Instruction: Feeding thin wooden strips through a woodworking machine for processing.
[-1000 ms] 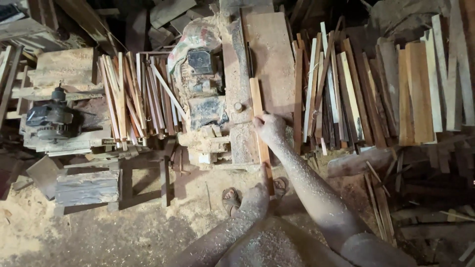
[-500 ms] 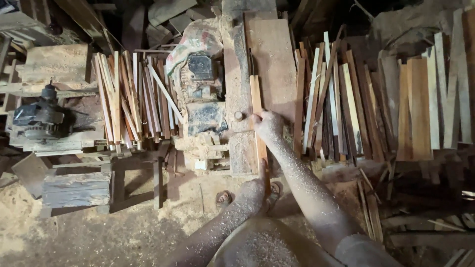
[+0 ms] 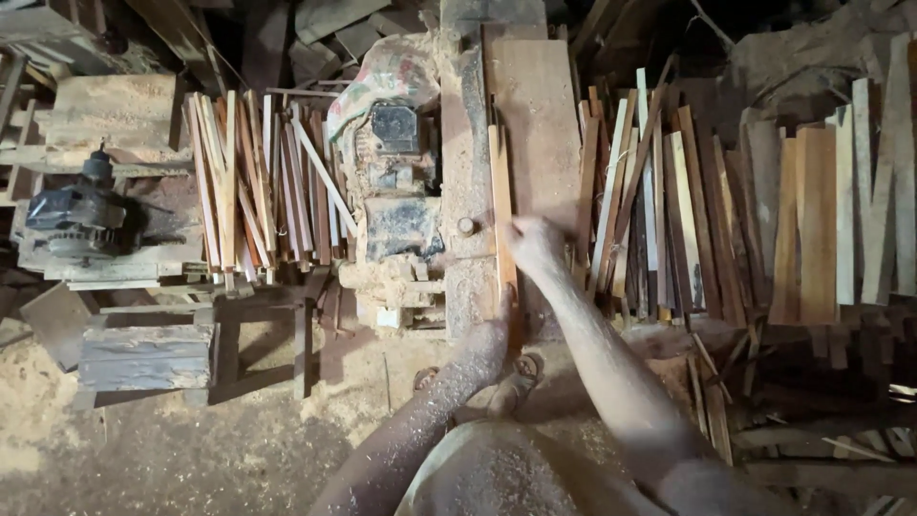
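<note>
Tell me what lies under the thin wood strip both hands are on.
The wood strip lies on a flat dusty machine table, right hand pressing on top, left hand at its near end. Whatever sits directly beneath the strip is covered.

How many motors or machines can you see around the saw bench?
2: a dust-caked motor directly left of the saw bench, and a dark machine at far left. Others may be hidden.

Bare forearms dusted with sawdust, sleeveless, sawdust-coated garment at the waist, sandals (image 3: 521, 368) on the feet
</note>
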